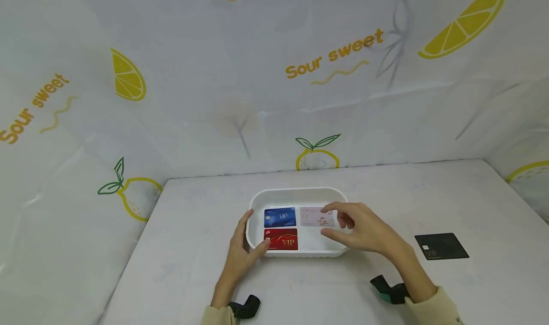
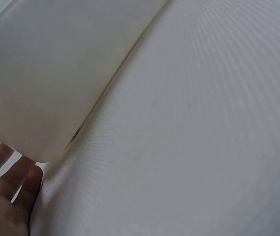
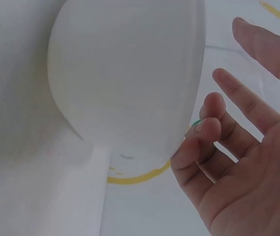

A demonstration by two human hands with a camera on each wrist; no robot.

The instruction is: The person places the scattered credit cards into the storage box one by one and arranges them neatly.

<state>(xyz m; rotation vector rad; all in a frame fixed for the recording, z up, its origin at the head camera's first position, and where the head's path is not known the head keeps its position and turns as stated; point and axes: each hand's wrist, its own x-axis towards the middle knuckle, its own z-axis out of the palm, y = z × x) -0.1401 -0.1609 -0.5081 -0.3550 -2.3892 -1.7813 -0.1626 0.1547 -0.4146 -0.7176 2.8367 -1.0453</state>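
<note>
Hands at white tray (image 1: 257, 202) mid-counter (image 1: 429, 201). Left hand (image 1: 240, 253) comes in from the near side, wrist straight, palm against the tray's near-left corner, thumb hooked over the near rim by the red card (image 1: 281, 239), other fingers (image 1: 248, 216) running up the tray's left wall; fingers only lightly bent, bracing rather than clamping. Left wrist view: the tray's outer wall (image 2: 56, 73) fills the upper left, fingers (image 2: 12, 187) below it, slightly spread. Right hand (image 1: 364, 229) reaches in from the tray's right side, wrist angled left, forefinger and thumb extended over the pale pink card (image 1: 312, 217); cannot tell if the tips touch it. Right wrist view: right hand (image 3: 248, 162) has fingers (image 3: 206, 132) loosely spread and half-curled beside the tray's rounded end (image 3: 125, 73), holding nothing.

Three cards lie flat in the tray: blue card (image 1: 280, 217) far-left reads "VIP"; red card near-left reads "VIP" in gold; pink card far-right, print too small to read. Black card (image 1: 441, 246) flat on the counter, well right of the tray, small white mark, unreadable. Backdrop (image 1: 274, 77) behind the tray has lemon prints and "Sour sweet" twice.
</note>
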